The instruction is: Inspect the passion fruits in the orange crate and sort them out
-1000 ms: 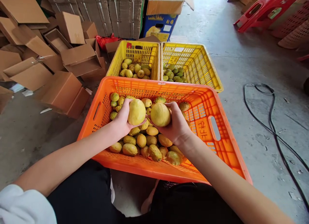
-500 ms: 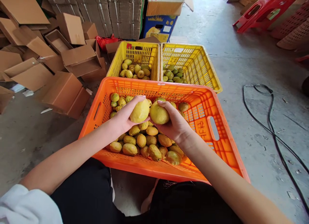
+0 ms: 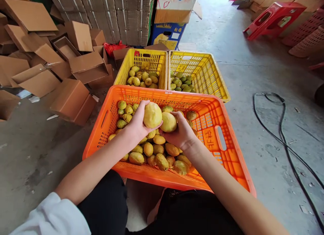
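Both of my hands are raised over a big orange plastic crate (image 3: 244, 171). My left hand (image 3: 138, 125) is closed round a pale yellow lemon (image 3: 152, 115), with the thumb over its top. Right beside it, my right hand (image 3: 182, 131) grips a second, slightly greener lemon (image 3: 169, 122) from its right side. The two fruits are side by side, almost touching. Beneath them, several yellow-green, oblong lemons (image 3: 162, 161) lie heaped in the crate, some with rough skin; my hands and forearms hide part of the heap.
Two yellow crates (image 3: 141, 54) (image 3: 220, 76) stand behind the orange one, each with fruit inside. Cardboard boxes (image 3: 71, 96) lie scattered at left, before stacked flat cardboard (image 3: 106, 22). A black hose (image 3: 282, 127) crosses the floor at right. A red stool (image 3: 275, 21) stands farther back.
My left hand has moved slightly right and turned its lemon. The right hand's lemon has also turned, and its fingers now sit more along its side. The view has shifted slightly.
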`<state>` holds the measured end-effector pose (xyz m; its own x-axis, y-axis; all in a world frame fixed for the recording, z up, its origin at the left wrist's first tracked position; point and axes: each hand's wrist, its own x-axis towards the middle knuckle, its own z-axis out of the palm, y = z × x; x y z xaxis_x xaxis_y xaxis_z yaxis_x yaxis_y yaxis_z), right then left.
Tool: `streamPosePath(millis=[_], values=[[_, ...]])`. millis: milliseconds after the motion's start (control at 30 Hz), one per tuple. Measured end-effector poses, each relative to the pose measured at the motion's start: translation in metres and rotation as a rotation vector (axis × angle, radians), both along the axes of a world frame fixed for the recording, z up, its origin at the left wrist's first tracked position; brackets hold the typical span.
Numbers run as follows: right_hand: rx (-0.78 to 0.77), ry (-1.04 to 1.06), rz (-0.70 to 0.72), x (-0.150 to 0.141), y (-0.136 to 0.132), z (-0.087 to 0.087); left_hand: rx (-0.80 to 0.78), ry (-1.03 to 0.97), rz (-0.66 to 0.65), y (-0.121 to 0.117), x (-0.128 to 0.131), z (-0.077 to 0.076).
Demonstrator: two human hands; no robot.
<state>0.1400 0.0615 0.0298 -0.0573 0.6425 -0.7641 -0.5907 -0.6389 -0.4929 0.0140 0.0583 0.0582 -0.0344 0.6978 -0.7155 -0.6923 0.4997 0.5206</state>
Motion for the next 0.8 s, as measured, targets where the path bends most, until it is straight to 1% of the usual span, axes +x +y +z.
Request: streamPosePath(millis=[100,200,267,333,433,500,633,733,800], values=[[0.038,0.0,-0.02,0.003,0.002,-0.006,-0.006,-0.011,-0.01,0.004,0.001,-0.001],[0.11,0.002,0.02,0.007,0.004,-0.008,0.006,-0.006,-0.028,0.012,-0.001,-0.003],[0.137,0.011,0.049,0.008,0.005,-0.005,0.031,0.01,-0.037,0.016,-0.002,-0.002],[0.162,0.006,0.046,0.007,0.005,-0.001,0.058,0.029,-0.051,0.017,-0.005,0.002],[0.208,-0.013,0.005,0.002,0.003,0.005,0.084,0.056,-0.072,0.014,-0.013,0.008],[0.226,-0.013,-0.022,-0.003,0.0,0.006,0.068,0.059,-0.06,0.012,-0.02,0.008],[0.236,-0.035,-0.045,-0.011,0.003,0.008,0.004,0.03,-0.03,0.013,-0.03,-0.004],[0.3,-0.101,-0.05,-0.015,0.012,0.01,0.024,-0.007,-0.046,0.019,-0.03,-0.017],[0.329,-0.158,-0.063,-0.016,0.018,0.009,0.04,0.0,-0.048,0.021,-0.03,-0.026]])
